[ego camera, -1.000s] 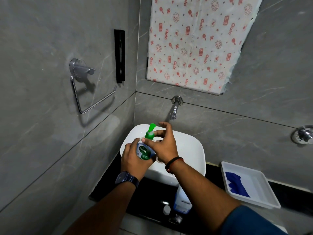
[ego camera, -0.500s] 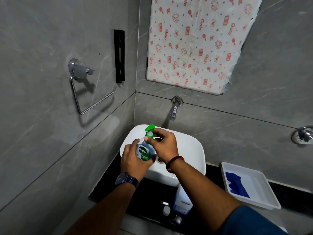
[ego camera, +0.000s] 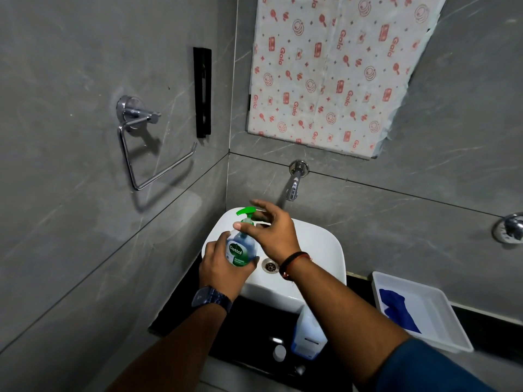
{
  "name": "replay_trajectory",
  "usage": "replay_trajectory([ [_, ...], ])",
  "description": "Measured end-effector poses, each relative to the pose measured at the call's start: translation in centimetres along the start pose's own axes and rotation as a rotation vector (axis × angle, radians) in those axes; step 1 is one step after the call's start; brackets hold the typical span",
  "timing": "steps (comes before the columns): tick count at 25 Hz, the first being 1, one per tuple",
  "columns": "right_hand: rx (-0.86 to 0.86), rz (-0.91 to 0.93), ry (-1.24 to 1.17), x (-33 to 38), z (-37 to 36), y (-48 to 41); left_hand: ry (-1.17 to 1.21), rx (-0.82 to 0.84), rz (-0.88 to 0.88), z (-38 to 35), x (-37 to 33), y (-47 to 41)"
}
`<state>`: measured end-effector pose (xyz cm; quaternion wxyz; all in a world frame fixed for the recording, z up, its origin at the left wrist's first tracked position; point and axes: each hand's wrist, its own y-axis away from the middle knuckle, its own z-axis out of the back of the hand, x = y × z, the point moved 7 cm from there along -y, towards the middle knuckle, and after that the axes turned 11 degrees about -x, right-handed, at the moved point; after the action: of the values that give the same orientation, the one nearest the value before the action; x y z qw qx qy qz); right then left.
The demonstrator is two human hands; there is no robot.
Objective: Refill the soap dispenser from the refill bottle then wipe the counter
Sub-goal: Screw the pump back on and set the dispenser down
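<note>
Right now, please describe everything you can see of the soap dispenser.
The soap dispenser is a small clear plastic bottle holding blue liquid, with a green and white Dettol label and a green pump head on top, nozzle pointing left. It is held roughly upright, slightly tilted, above the left part of the white basin. The left hand wraps around its lower body. The right hand has its thumb at the pump collar, other fingers spread open.

left hand (ego camera: 223,264) grips the soap dispenser (ego camera: 240,248) over the sink's (ego camera: 319,250) left edge; right hand (ego camera: 276,232) hovers open-fingered at its green pump (ego camera: 245,212).
</note>
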<state>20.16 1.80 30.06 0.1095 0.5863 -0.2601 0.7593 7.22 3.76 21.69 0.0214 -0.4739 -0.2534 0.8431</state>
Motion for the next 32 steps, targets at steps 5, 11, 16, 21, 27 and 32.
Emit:
replay_trajectory([
  [5, 0.131, 0.125, 0.025, 1.7, -0.3, -0.9, 0.066, 0.007, 0.012, -0.1, 0.7, 0.1],
  [11, 0.408, 0.181, 0.029, 0.9, -1.9, -0.5, 0.098, 0.089, -0.005, -0.4, 2.4, 0.3],
  [16, 0.395, 0.148, 0.099, -0.5, -3.0, 0.1, 0.057, -0.001, -0.036, 0.2, 4.1, 0.3],
  [21, -0.118, 0.047, 0.07, -5.1, 1.9, 0.5, 0.084, -0.028, 0.097, 0.2, 9.4, 1.0],
  [27, -0.521, 0.006, 0.187, -13.1, 10.1, 3.5, 0.057, 0.024, 0.303, -2.3, 18.7, 2.5],
  [32, -0.709, -0.065, 0.202, -17.7, 14.8, 6.5, 0.102, 0.104, 0.248, -5.5, 21.5, 4.8],
])
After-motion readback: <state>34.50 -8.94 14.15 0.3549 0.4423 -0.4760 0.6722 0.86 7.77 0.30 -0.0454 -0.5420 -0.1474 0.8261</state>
